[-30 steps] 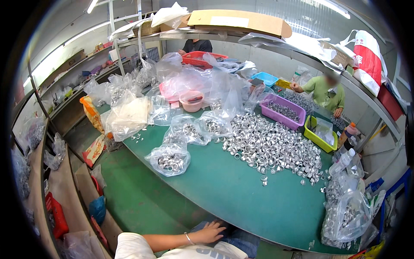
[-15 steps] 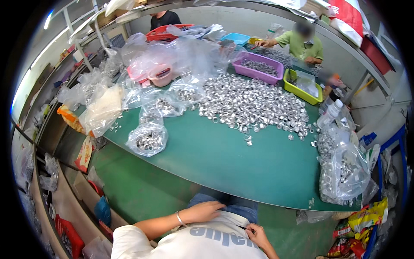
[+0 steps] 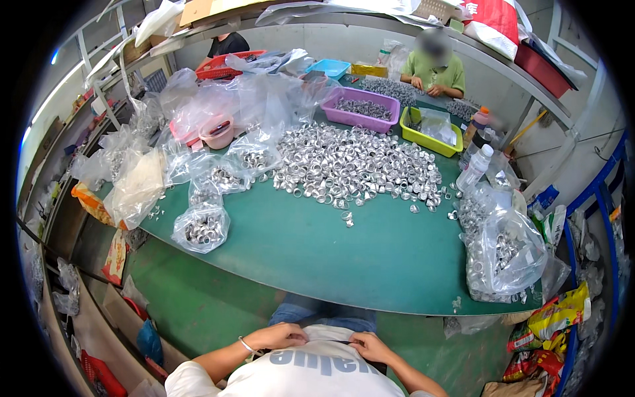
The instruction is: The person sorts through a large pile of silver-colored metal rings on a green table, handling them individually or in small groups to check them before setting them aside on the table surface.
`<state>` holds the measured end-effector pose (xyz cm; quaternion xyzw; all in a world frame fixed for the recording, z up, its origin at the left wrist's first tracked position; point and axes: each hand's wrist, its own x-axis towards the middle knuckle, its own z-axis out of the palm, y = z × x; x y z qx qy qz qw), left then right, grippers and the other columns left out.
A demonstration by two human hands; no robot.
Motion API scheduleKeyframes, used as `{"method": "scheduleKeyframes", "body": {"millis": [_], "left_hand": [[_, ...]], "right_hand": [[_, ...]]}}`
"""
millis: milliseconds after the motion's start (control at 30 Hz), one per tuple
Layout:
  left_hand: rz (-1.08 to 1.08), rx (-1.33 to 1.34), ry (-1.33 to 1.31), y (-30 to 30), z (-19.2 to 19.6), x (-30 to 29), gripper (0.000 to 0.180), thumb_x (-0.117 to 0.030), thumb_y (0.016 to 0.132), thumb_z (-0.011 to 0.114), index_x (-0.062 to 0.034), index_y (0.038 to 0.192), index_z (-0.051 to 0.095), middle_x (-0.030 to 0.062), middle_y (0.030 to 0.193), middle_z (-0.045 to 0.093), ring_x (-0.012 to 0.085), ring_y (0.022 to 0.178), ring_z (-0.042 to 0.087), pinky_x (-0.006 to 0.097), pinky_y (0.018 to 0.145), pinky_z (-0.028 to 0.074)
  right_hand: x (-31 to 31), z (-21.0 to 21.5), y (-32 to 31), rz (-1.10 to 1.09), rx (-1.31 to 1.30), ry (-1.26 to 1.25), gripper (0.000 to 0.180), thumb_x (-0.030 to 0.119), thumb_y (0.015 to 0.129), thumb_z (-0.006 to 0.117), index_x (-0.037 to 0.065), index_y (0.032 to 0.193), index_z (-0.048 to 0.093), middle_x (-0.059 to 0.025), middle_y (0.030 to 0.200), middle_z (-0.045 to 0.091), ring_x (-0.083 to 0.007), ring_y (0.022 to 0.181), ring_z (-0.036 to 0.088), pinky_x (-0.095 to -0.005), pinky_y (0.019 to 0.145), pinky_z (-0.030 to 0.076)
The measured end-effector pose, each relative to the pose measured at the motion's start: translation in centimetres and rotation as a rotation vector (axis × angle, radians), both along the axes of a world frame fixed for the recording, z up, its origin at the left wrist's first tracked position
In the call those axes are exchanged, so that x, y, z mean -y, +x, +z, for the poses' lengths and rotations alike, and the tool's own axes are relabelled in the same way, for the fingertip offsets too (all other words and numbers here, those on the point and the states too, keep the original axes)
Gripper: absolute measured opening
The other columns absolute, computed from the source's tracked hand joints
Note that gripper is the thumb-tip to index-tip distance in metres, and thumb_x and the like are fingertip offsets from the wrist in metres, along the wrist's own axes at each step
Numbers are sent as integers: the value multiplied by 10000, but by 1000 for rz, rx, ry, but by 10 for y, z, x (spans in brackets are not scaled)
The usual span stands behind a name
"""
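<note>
Hands (image 3: 324,339) pinch soft white shirt (image 3: 317,370), apparently, near shiny metal rings (image 3: 357,165).

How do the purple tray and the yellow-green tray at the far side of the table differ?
The purple tray is the wider one and is filled with small silver metal rings; the yellow-green tray is narrower and holds mostly clear plastic bags. The purple one sits farther left. Both are shallow rectangular plastic trays on the green table.
</note>
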<state>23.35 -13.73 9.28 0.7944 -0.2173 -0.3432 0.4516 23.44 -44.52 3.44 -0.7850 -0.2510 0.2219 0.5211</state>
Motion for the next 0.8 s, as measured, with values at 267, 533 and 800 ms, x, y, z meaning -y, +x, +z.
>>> {"method": "scheduleKeyframes", "body": {"millis": [267, 533, 800], "left_hand": [[2, 55, 108, -5, -14, -3, 211, -141, 882, 572, -15, 1036, 644, 110, 918, 614, 238, 809, 605, 319, 739, 489], [7, 329, 105, -1, -4, -3, 201, -102, 883, 553, 2, 1040, 626, 138, 1058, 585, 265, 900, 599, 352, 791, 481], [352, 119, -492, 83, 103, -7, 203, -75, 952, 482, 36, 1070, 606, 127, 982, 653, 207, 921, 627, 334, 826, 505]], "right_hand": [[4, -7, 16, 209, -98, -138, 112, 24, 803, 555, -13, 903, 590, -176, 764, 613, -312, 687, 596, -369, 623, 465], [4, 25, 11, 167, 127, -277, 192, 122, 834, 575, 22, 988, 632, -150, 977, 635, -323, 883, 613, -370, 780, 491], [18, 142, 61, 295, -60, -69, 173, 160, 883, 584, 26, 977, 638, -116, 950, 656, -309, 875, 628, -365, 766, 504]]}}
